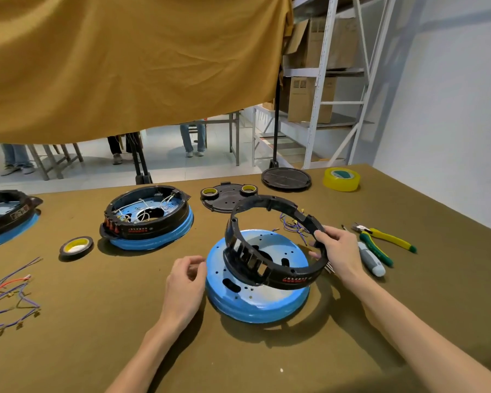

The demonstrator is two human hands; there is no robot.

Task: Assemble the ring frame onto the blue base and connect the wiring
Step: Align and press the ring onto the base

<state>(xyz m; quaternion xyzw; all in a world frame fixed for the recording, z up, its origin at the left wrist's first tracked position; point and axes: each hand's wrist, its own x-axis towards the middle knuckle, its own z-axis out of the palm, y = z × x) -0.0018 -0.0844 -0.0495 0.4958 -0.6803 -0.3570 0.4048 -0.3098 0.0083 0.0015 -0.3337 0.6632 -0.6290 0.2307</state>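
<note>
1. Ring frame [270,251]: black, tilted, near edge low over the blue base [255,296], far edge lifted well above it.
2. Right hand [338,251]: gripping the frame's right side, thumb across the top of the rim, fingers curled under.
3. Left hand [186,279]: just left of the base, loosely curled, holding nothing, apart from the frame.
4. Blue base: flat on the brown table [97,321], between the two hands, holes and slots showing in its top face.
5. Loose wires [294,222]: just beyond the frame's far right edge, lying on the table.
6. Right of the hand: pliers [386,239] with yellow-green handles and a screwdriver [372,259], side by side.
7. Farther back: finished unit [148,217] with ring and white wiring on a blue base, black tape roll [76,246] beside it, yellow tape roll [341,179] at the far right.
8. Far left: bundle of coloured wires [10,296].
</note>
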